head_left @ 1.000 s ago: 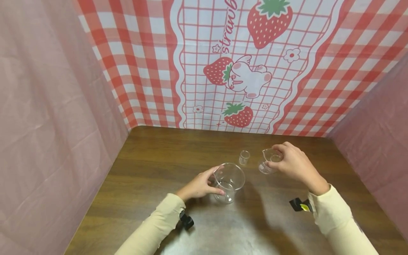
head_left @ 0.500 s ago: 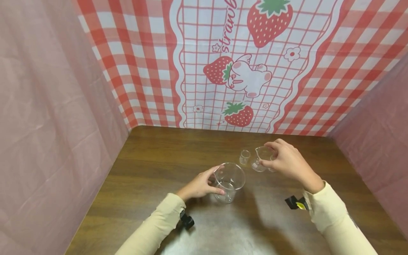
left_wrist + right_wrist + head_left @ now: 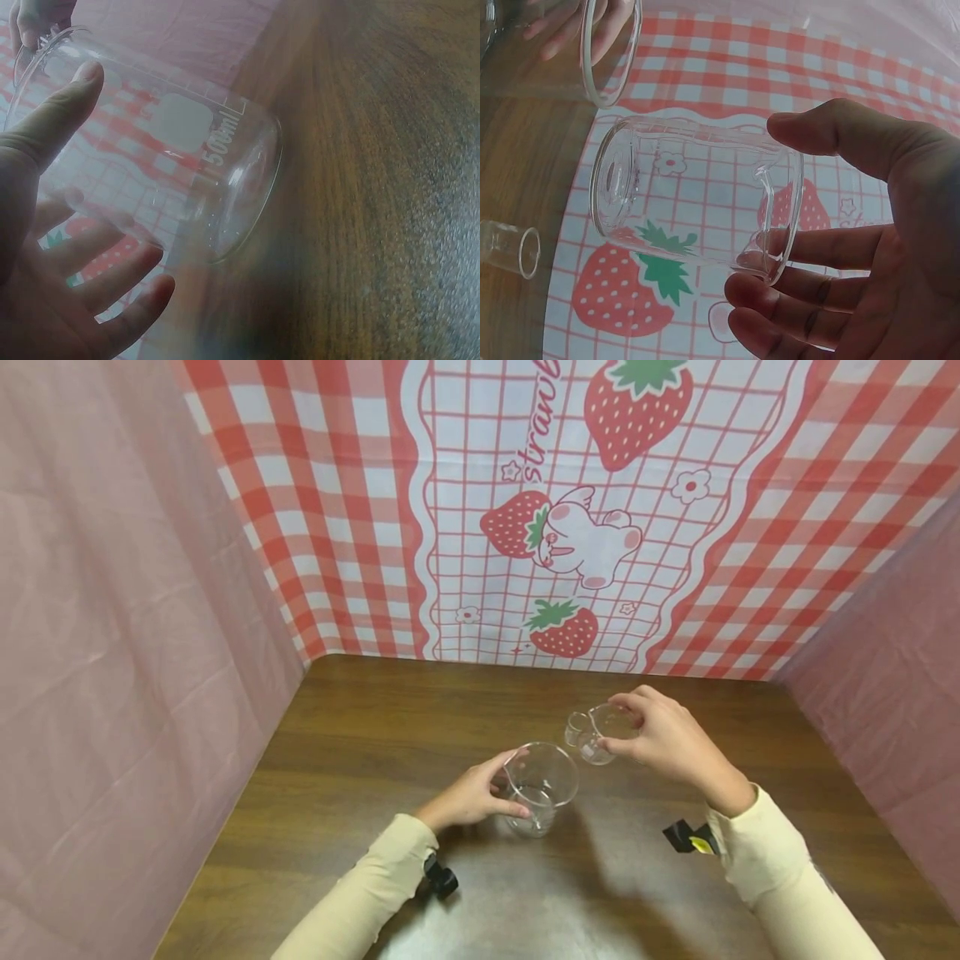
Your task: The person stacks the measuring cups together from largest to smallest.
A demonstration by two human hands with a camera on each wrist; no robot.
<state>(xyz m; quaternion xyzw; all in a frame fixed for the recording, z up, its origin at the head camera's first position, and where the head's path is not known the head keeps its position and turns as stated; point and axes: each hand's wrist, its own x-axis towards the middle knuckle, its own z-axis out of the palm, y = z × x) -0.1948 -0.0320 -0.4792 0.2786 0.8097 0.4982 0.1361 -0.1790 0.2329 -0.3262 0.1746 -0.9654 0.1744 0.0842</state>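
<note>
My left hand (image 3: 472,793) holds a large glass beaker (image 3: 540,772) upright near the middle of the table. Its thumb and fingers lie round the side, and the left wrist view shows a 500 ml mark on the glass (image 3: 217,139). My right hand (image 3: 671,735) grips a smaller spouted beaker (image 3: 694,195) by its rim, thumb on one side and fingers on the other. This beaker hangs upright above the table, behind and right of the large one. A tiny beaker (image 3: 574,729) stands just left of it, overlapped by it in the head view.
The brown wooden table (image 3: 375,735) reaches back to a red-and-white checked cloth (image 3: 345,527) with strawberries. Pink curtains hang at the left (image 3: 135,610) and right (image 3: 885,643). A black strap piece (image 3: 440,877) sits on the left wrist, another (image 3: 678,836) on the right.
My right hand has moved left with the smaller beaker, bringing it close to the tiny beaker in the head view. The left hand and the large beaker have stayed in place.
</note>
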